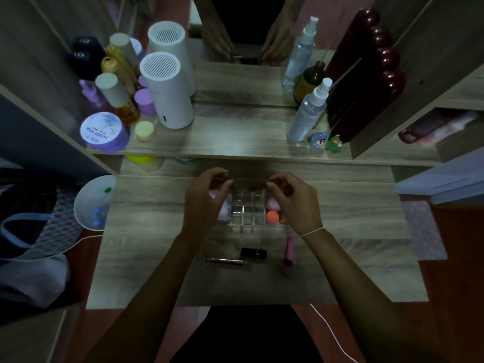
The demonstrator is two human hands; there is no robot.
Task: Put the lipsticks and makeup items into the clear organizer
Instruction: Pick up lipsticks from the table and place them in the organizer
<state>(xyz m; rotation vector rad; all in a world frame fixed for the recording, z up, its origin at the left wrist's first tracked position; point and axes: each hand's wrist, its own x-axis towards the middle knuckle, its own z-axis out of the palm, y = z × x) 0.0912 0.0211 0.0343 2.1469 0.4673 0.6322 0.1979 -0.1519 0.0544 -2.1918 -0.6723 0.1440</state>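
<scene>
The clear organizer stands on the wooden desk, its small grid cells in the middle. My left hand and my right hand are pinched on the two far top corners of the organizer. An orange sponge and a pink sponge sit in its right side; a white item lies at its left, partly hidden by my left hand. In front lie a black lipstick, a thin metallic pencil and a pink lip gloss tube.
A raised shelf behind holds a purple jar, bottles, a white cylindrical device and spray bottles. A mirror reflects my hands. A white bin stands left of the desk; a white cable runs on the floor.
</scene>
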